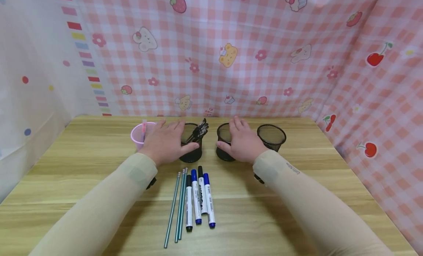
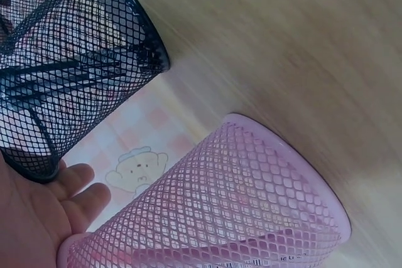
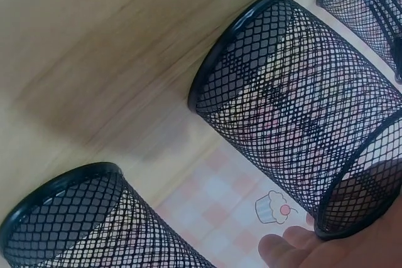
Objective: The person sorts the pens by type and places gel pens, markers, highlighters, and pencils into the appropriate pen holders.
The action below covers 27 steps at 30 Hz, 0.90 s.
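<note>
My left hand (image 1: 165, 140) is beside a black mesh pen cup (image 1: 191, 156), which holds several dark pens (image 1: 199, 131). Its thumb lies across the cup's front, and its straight fingers reach back along the left side. A pink mesh cup (image 1: 134, 133), holding a pinkish item (image 1: 143, 130), stands left of this hand and is partly covered by it. My right hand (image 1: 245, 142) has its thumb over the front of a second black mesh cup (image 1: 225, 154). Its fingers extend past that cup's right side; fingertips (image 3: 273, 248) show close by the rim (image 3: 326, 230).
A third black mesh cup (image 1: 271, 134) stands right of my right hand. In front, on the wooden table (image 1: 264, 219), several blue- and black-capped markers (image 1: 197, 199) lie beside three teal pencils (image 1: 172, 210). A pink checked cloth (image 1: 211, 76) hangs behind the table.
</note>
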### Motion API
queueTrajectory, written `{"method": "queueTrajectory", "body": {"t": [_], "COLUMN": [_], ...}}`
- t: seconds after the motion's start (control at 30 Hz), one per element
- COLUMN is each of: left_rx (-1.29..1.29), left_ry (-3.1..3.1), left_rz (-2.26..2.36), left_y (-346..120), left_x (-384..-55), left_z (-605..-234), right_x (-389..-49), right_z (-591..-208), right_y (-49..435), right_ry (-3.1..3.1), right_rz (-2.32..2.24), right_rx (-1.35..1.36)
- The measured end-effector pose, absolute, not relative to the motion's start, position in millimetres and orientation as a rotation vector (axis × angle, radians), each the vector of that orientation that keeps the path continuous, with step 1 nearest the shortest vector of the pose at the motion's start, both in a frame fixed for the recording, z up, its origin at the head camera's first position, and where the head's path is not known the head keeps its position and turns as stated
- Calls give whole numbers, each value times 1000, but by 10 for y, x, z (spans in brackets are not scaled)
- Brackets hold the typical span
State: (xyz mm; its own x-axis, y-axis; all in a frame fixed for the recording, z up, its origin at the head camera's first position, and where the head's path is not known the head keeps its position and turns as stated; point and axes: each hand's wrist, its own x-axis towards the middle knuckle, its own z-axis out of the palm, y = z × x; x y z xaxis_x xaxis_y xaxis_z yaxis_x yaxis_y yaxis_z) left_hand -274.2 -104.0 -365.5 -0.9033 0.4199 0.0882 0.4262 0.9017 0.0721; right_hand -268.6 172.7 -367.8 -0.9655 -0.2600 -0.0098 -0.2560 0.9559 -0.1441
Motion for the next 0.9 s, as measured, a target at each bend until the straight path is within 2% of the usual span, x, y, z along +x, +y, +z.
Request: {"method": "queueTrajectory", "body": {"t": [0.57, 0.9], "left_rx": [-746, -866], "left_ry": [-2927, -2756], "left_rz": [-205, -217], "left_y": [-1066, -1046], "left_x": [-2719, -2566], "left_z": [-3628, -3536], "right_x": [-2691, -2704], "right_z": [-3680, -3667], "right_y": [1711, 1717], "right_ry": [3077, 3028], "right_rz": [-190, -194], "right_rx": [-403, -387]}}
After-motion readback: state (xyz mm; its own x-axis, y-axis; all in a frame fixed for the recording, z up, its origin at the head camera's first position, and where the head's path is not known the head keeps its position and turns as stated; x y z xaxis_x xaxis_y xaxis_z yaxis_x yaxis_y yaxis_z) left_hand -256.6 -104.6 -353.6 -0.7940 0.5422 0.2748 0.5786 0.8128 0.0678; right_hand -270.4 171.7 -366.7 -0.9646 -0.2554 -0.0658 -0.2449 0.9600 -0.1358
